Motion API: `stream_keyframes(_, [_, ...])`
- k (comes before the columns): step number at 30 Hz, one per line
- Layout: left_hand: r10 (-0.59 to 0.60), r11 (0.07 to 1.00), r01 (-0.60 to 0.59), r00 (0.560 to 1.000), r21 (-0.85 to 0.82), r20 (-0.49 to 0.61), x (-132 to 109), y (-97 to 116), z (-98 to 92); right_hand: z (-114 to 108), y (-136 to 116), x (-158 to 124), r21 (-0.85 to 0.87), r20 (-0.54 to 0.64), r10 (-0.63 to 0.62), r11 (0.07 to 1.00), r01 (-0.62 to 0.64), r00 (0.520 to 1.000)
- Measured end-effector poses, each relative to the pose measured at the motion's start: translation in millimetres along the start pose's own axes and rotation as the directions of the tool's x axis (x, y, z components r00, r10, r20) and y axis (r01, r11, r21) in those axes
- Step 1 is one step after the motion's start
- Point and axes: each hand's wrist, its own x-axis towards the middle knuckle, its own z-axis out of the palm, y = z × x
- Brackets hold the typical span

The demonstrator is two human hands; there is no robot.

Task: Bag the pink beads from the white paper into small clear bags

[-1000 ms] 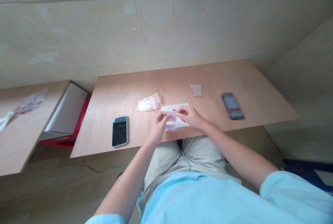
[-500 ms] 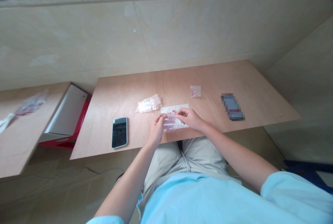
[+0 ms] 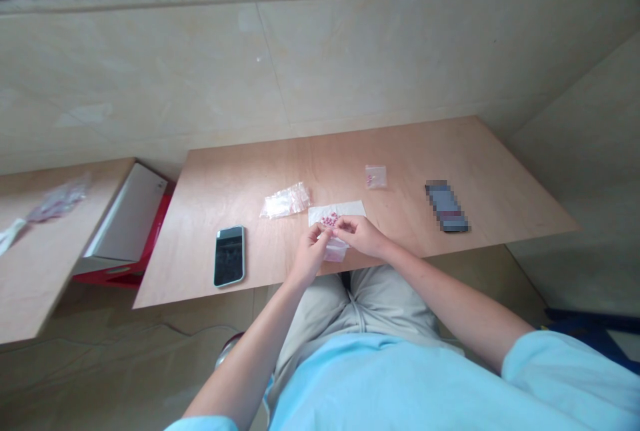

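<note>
My left hand (image 3: pixel 311 255) and my right hand (image 3: pixel 359 235) meet over the near edge of a white sheet (image 3: pixel 350 212). Between their fingertips they pinch a small clear plastic bag (image 3: pixel 335 251). Small pink-red pieces (image 3: pixel 330 219) lie just above my fingers, on the sheet or inside clear plastic; I cannot tell which. A crumpled clear bag (image 3: pixel 285 201) lies to the left of the sheet. A small clear bag with red bits (image 3: pixel 375 177) lies beyond my right hand.
A black smartphone (image 3: pixel 229 256) lies left of my hands, and a pixelated dark object (image 3: pixel 447 205) lies to the right on the plywood table (image 3: pixel 400 151). A lower board (image 3: pixel 45 244) holds a plastic bag, beside a white box (image 3: pixel 131 211) in a red holder.
My hands have drawn closer together over the sheet. The clear bag has shifted with them, and the pink-red pieces now show above my fingers.
</note>
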Motion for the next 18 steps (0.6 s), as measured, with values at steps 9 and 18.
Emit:
stream_keyframes(9, [-0.004,1.0,0.005,1.0,-0.022,0.017,-2.4,1.2,2.4,-2.5,2.9,-0.8,0.043,0.042,-0.019,0.999,0.018,0.999])
stream_keyframes(18, [0.023,1.0,-0.023,1.0,-0.008,0.017,-1.9,3.2,0.4,-2.5,3.8,-0.1,0.058,0.052,0.019,0.998,-0.022,0.998])
